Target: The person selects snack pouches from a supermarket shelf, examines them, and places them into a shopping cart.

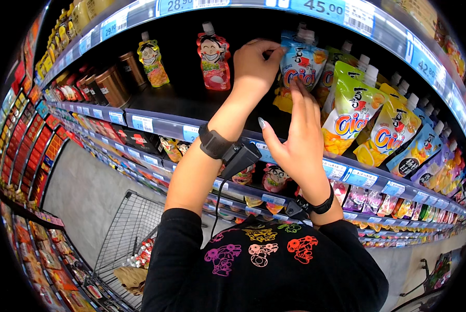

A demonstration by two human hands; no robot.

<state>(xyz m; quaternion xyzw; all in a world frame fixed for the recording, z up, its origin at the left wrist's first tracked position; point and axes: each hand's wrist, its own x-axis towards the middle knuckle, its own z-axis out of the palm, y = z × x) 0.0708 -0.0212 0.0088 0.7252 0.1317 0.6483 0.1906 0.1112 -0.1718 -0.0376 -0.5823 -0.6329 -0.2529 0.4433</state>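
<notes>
My left hand (pixel 258 64) has its thumb and fingers at the upper left edge of a blue spouted jelly pouch (pixel 301 64) on the supermarket shelf; whether it pinches the pouch is unclear. Against the lower front of that pouch rest the fingertips of my right hand (pixel 301 132), its palm flat and thumb apart. Left of my hands stand a red pouch with a cartoon face (pixel 213 62) and a yellow one (pixel 153 62). Green (pixel 352 105) and yellow (pixel 389 130) spouted pouches stand to the right.
Brown canisters (pixel 112 85) stand at the shelf's left. A price-label rail (pixel 162 126) runs along the shelf front, with another rail (pixel 252 4) above. Behind me at lower left is a wire shopping cart (pixel 119 222) holding packets. More stocked shelves (pixel 26 144) line the far left.
</notes>
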